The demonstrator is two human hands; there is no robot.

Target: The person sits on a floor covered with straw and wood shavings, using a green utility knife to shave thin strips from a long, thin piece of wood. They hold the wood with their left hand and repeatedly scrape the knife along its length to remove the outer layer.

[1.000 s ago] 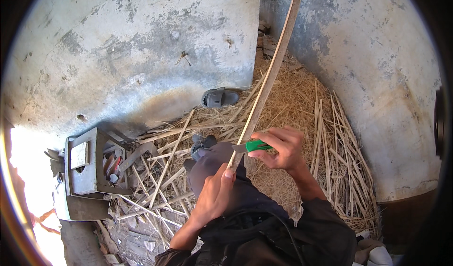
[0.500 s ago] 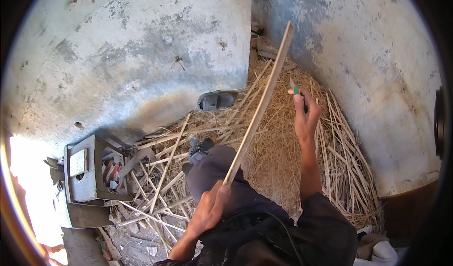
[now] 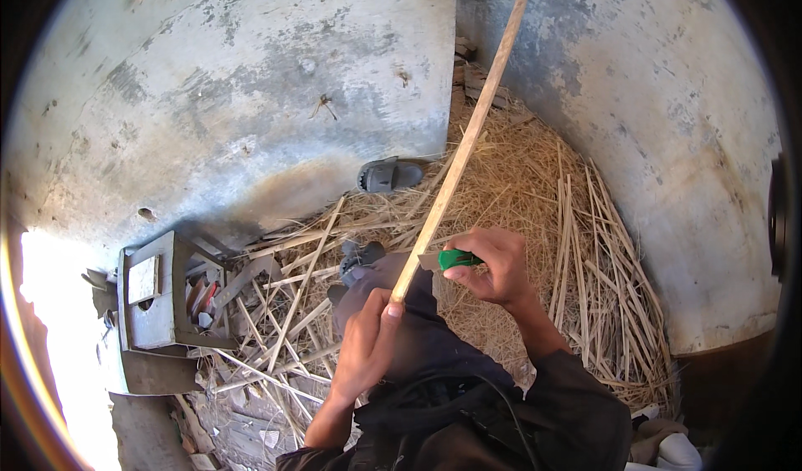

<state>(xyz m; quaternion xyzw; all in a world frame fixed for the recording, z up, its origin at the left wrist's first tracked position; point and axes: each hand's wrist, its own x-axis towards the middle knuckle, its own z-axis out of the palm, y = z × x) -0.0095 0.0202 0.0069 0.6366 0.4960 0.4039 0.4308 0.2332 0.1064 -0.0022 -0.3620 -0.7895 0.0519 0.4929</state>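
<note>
Two hands busy: left hand (image 3: pixel 372 341) grips cane strip (image 3: pixel 464 141), right hand (image 3: pixel 493 262) green-handled knife (image 3: pixel 451 259).

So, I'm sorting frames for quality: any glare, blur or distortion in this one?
Head view: sunlight burns out the lower left beside the grey box; fisheye bends the walls and darkens the rim; left hand, right hand and stick look sharp.

1. The person wore a black top at the lower centre of the frame.
2. Its right sleeve (image 3: pixel 576 396) reached the forearm, ending short of the wrist.
3. The left forearm (image 3: pixel 334 412) was bare, as were both hands.
</note>
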